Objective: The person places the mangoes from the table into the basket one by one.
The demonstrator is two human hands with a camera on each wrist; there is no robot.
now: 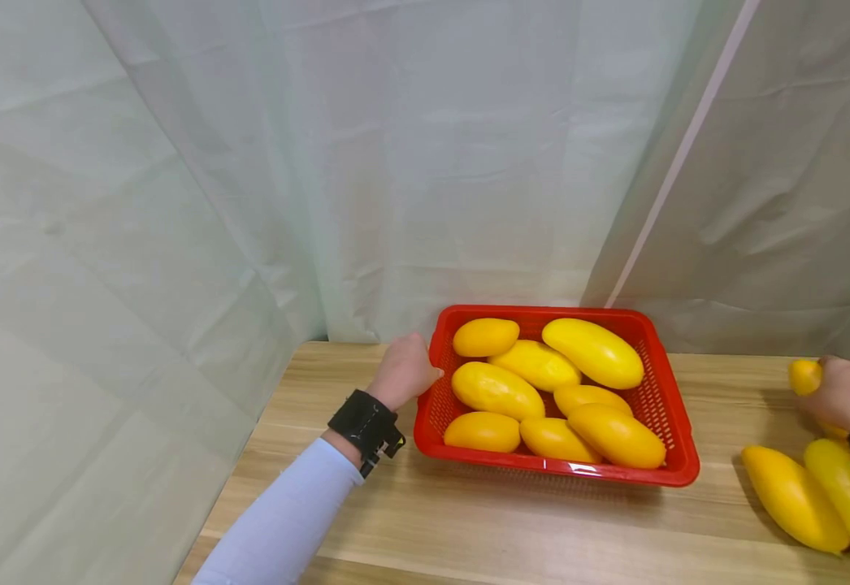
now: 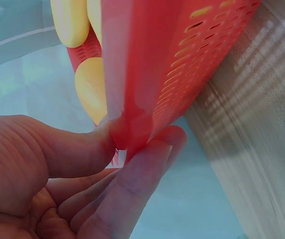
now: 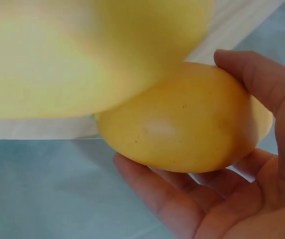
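Pale cloth hangs behind a wooden table (image 1: pixel 469 528). On it, the left hand (image 1: pixel 403 372) pinches the basket (image 1: pixel 677 443) at its left rim, thumb (image 2: pixel 77 149) inside and fingers (image 2: pixel 137 194) outside. The right hand (image 1: pixel 845 394) curls around one mango (image 3: pixel 182 119), at the table's right edge; the grip looks full, though the head view hides most of it. For a good placing, I think the basket should be kept steady and the mango lowered into a gap. The basket holds eight mangoes (image 1: pixel 498 390); two loose mangoes (image 1: pixel 791 496) lie beside the right hand.
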